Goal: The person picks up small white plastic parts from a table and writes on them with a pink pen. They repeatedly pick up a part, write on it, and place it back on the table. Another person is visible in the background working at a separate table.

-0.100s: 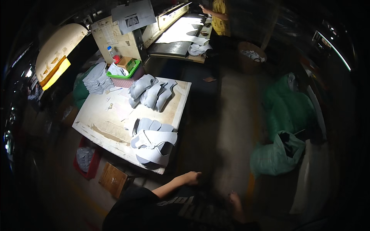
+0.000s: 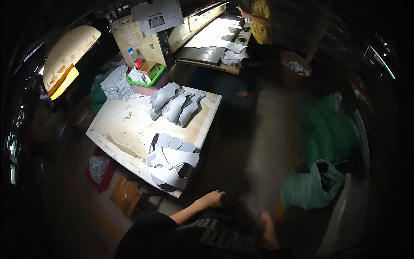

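My left hand [image 2: 213, 199] is held in front of my body, just off the near right corner of the white table [image 2: 114, 138]. Its fingers are curled in, and nothing shows in them. Lower and farther right, my right hand [image 2: 265, 215] hangs in dim light; its fingers are too dark to make out. Nearest to the left hand, on the table's near end, lies a pile of grey and white cut pieces [image 2: 172, 162], curved and overlapping. Bundles of curved grey pieces [image 2: 177, 105] lie farther back on the tabletop. Neither hand touches the table.
A stack of grey pieces [image 2: 115, 84] and a green-rimmed basket [image 2: 148, 86] stand at the table's back. A wooden stool [image 2: 125, 196] and red bin [image 2: 103, 183] are below left. Green sacks [image 2: 330, 129] stand right. A person in yellow [image 2: 261, 21] is at the far bench [image 2: 198, 54].
The view has turned slightly, so the far bench, basket and sacks sit a little more to the right or lower. My right hand shows slightly higher and to the right; the left has hardly moved.
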{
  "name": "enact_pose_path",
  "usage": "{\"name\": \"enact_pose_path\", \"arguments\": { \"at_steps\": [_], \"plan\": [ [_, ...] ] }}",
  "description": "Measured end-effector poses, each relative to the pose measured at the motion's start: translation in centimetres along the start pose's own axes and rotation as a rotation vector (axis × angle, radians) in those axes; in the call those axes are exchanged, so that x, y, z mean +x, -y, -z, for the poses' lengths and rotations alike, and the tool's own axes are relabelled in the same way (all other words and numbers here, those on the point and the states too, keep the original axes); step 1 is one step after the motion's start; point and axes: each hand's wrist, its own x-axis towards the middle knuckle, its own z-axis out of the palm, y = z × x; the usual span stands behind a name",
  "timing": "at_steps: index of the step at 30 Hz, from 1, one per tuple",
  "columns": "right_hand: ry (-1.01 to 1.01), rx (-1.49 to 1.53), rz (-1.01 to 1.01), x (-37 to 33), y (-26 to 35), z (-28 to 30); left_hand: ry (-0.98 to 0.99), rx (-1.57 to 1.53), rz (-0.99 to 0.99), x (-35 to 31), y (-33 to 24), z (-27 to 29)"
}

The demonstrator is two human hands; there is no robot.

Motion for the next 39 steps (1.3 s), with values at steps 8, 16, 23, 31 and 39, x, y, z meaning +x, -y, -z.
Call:
{"name": "enact_pose_path", "arguments": {
  "at_steps": [8, 16, 23, 31, 39],
  "plan": [
    [0.269, -0.242, -0.143, 11.7, 16.9, 6.8, -0.373, -0.124, 0.058, 10.0, 4.1, 6.7],
    [0.480, -0.461, -0.070, 18.2, 29.8, 6.6, -0.617, -0.075, 0.370, 18.8, 8.8, 19.0],
    [0.525, -0.727, 0.090, 23.3, 44.8, 8.6, -0.527, -0.753, 0.248, 18.9, 10.8, 25.5],
    [0.264, -1.279, 0.892, 21.2, 70.2, 7.6, -0.914, -1.390, 0.238, 22.4, 10.6, 28.2],
    [0.765, -0.681, 1.512, -1.4, 90.2, 3.7, -1.496, -1.789, 0.199, 27.8, 4.4, 40.7]
  ]
}}
